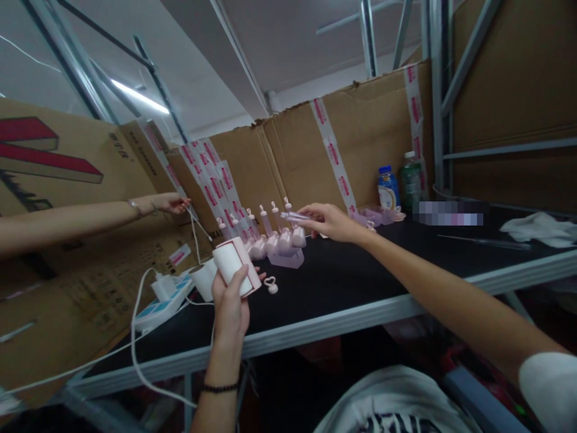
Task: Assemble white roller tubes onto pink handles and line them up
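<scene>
Head view: row of slim pink plastic tubes (267, 224)
Left hand (231, 299): grips rounded white-and-pink device (229, 260) before row, seemingly steadying it
Right hand (328, 221): pinches clear cylindrical tube (292, 216) beside row, probably leaving tip free

The white-and-pink device (236, 268) sits in the left hand (231, 300), tilted with its upper end leaning left; its smooth white front curves outward and faces up toward the wearer, a darker pinkish line edges that panel, and a pale pink body shows along the right side and lower corner; the thumb lies across the lower front; it is held up over the near left part of the tabletop (324, 276); the slim clear tube (294, 216), faintly lilac, lies nearly level in the fingers of the right hand (331, 222), one end pointing left.
</scene>
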A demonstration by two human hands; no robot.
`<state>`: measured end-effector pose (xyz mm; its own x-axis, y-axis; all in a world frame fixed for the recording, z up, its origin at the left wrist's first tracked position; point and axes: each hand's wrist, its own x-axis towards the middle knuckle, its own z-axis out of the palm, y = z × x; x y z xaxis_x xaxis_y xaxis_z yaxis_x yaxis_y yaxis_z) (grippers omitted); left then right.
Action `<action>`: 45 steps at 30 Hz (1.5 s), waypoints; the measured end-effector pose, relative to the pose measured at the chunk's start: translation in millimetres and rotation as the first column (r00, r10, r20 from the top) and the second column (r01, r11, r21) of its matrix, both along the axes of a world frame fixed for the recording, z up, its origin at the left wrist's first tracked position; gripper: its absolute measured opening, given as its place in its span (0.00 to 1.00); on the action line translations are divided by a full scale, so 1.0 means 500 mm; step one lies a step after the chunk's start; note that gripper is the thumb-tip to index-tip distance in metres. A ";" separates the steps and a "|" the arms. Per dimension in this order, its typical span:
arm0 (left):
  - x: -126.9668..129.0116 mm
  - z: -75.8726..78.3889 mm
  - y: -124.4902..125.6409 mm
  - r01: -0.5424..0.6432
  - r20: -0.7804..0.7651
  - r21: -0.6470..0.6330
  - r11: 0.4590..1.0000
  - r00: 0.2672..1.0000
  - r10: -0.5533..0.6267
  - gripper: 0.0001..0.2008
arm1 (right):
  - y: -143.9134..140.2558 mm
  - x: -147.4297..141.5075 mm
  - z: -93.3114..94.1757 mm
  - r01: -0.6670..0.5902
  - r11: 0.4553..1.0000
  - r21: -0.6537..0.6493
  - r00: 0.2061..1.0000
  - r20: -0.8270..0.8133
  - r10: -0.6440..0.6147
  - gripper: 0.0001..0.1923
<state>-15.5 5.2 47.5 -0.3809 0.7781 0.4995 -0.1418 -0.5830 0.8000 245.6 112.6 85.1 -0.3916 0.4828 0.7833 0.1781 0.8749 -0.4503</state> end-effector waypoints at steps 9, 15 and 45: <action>-0.020 -0.011 0.015 0.056 -0.029 -0.039 0.998 0.998 -0.057 0.29 | -0.033 -0.038 -0.021 -0.207 0.978 -0.016 0.977 0.051 0.207 0.17; -0.018 -0.017 0.005 0.175 -0.056 -0.089 0.981 0.982 -0.180 0.29 | -0.052 -0.057 -0.035 -0.234 0.972 -0.008 0.967 0.099 0.233 0.14; -0.006 -0.009 -0.022 0.261 -0.160 -0.273 0.926 0.937 -0.312 0.32 | -0.073 -0.074 -0.059 -0.230 0.938 0.260 0.949 0.275 0.157 0.11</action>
<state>-18.3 -5.9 43.0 -0.0366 0.9460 0.3220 -0.0981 -0.3241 0.9409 208.6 75.9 55.4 -0.6526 0.1491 0.7429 0.0653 0.9879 -0.1409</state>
